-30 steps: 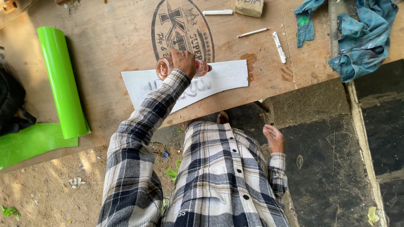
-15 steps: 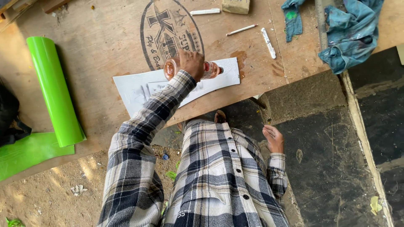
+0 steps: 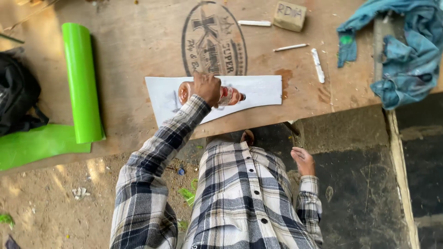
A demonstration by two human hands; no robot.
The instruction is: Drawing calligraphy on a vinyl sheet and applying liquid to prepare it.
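at the far left of your view a black bag (image 3: pixel 18 99) sits at the edge of the wooden board (image 3: pixel 129 50), and beside it a bright green roll (image 3: pixel 82 83) lies with its long axis running away from you, its loose sheet spreading out toward the left below it.

moving right, your left hand (image 3: pixel 207 87) reaches out over the white sheet (image 3: pixel 258 90), which lies flat near the board's front edge, just below a dark oval stamp (image 3: pixel 213 39). your fingers are curled down around the middle of a small bottle (image 3: pixel 228 96), gripping it from above. the bottle lies on its side on the white sheet, its long axis running left to right. its rounded bottom end points left, toward the green roll, and its narrower dark-tipped end points right. it looks clear with a reddish-orange tint, and a pale label band shows just right of your fingers; your hand hides its middle.

further right, your right hand (image 3: pixel 302 161) hangs below the board edge, by your checked shirt, fingers loosely bent and holding nothing.

past it on the board lie white chalk sticks (image 3: pixel 317 64), a tan block (image 3: pixel 290 15) and a crumpled blue cloth (image 3: pixel 401 50) at the far right.
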